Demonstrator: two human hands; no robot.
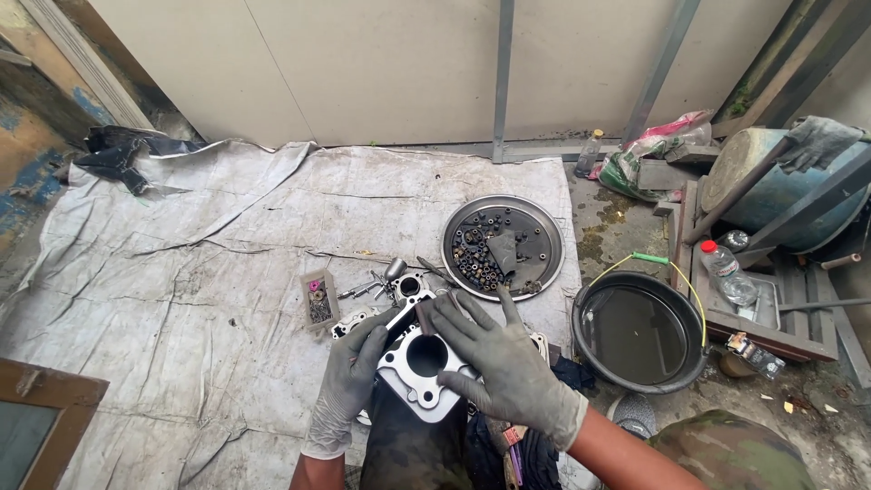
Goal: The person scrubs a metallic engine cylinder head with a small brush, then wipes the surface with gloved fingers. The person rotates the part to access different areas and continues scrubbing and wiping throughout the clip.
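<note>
Head view: both gloved hands work on a metal engine cylinder block (419, 363) that rests over the person's lap, just above the grey tarp (181, 272) on the floor. The left hand (349, 381) has its fingers closed around the block's left edge, steadying it. The right hand (504, 358) lies with fingers spread flat across the block's right side, gripping nothing. The bore faces up between the hands. A round metal tray of small parts (502, 247) lies beyond, a black basin (640, 331) to the right. Keeping the block level and firmly braced seems wise.
</note>
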